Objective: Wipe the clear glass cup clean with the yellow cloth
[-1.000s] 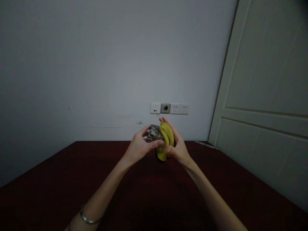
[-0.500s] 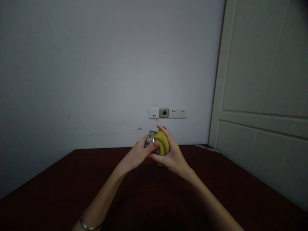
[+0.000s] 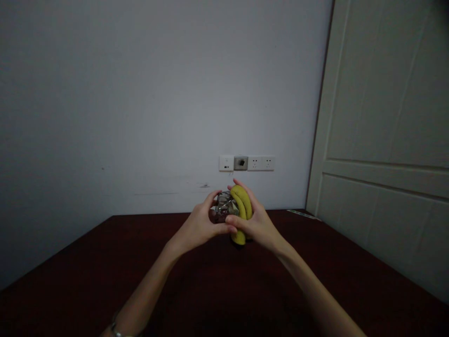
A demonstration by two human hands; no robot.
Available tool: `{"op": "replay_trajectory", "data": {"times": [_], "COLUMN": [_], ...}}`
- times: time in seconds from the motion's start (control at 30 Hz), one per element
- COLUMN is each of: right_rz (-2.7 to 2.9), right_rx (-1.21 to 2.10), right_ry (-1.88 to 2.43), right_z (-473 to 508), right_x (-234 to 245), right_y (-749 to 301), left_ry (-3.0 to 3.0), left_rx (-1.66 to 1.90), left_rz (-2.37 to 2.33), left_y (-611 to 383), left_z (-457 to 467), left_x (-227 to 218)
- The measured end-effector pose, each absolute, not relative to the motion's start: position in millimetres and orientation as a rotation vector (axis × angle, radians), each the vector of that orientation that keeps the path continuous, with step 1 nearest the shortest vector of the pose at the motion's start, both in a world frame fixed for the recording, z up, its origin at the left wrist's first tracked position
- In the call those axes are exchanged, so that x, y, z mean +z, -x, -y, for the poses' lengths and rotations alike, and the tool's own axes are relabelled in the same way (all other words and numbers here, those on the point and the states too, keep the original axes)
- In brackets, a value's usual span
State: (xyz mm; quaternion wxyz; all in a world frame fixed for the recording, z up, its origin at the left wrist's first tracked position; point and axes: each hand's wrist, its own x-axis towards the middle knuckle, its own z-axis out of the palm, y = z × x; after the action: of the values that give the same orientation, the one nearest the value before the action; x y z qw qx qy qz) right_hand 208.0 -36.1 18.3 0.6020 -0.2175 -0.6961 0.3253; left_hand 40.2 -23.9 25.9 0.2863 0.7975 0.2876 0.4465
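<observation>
Just above the dark red table (image 3: 196,290), both hands meet in the middle of the head view. My left hand (image 3: 203,220) is closed around a clear, shiny thing (image 3: 223,208) that looks like a small glass or plastic container; its exact kind I cannot make out. My right hand (image 3: 257,220) wraps a pair of yellow bananas (image 3: 242,206), which stand nearly upright with dark tips. The clear thing presses against the left side of the bananas. The right thumb lies over the front of the bananas, near the left thumb.
Behind the table rises a pale wall (image 3: 157,103) with a row of sockets and switches (image 3: 247,163). A white panelled door (image 3: 386,140) stands along the right side. Near the table's back right corner lies a thin printed strip (image 3: 303,215).
The clear thing shows more between my hands, and the left thumb has moved lower. The bananas have turned so that more of their length shows. The right thumb now crosses their front.
</observation>
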Motion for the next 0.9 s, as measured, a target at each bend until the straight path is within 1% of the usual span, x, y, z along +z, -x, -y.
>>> {"op": "replay_trajectory", "data": {"times": [0.1, 0.33, 0.4, 0.5, 0.57, 0.77, 0.83, 0.9], "right_rz": [1.66, 1.587, 1.53, 1.445, 1.456, 1.746, 1.738, 1.64], "right_rx": [0.696, 0.413, 0.447, 0.595, 0.583, 0.14, 0.139, 0.247], "right_ry": [0.536, 0.509, 0.508, 0.526, 0.529, 0.438, 0.431, 0.476], "right_z": [35, 26, 20, 15, 17, 31, 30, 27], "right_x": [18, 15, 13, 12, 13, 14, 14, 14], "right_y": [-211, -206, -204, -205, -206, -207, -206, -205], "left_ry": [-2.111, -2.22, -2.253, -2.282, -2.28, -2.254, -2.272, -2.299], "left_rx": [1.223, 1.357, 1.366, 1.338, 1.333, 1.305, 1.33, 1.357], "left_rz": [-0.801, -0.811, -0.793, -0.775, -0.789, -0.764, -0.729, -0.721], "left_y": [-44, -50, -51, -51, -51, -51, -51, -51], "left_z": [24, 21, 20, 19, 19, 18, 18, 16], "left_x": [24, 19, 17, 15, 14, 16, 16, 15]}}
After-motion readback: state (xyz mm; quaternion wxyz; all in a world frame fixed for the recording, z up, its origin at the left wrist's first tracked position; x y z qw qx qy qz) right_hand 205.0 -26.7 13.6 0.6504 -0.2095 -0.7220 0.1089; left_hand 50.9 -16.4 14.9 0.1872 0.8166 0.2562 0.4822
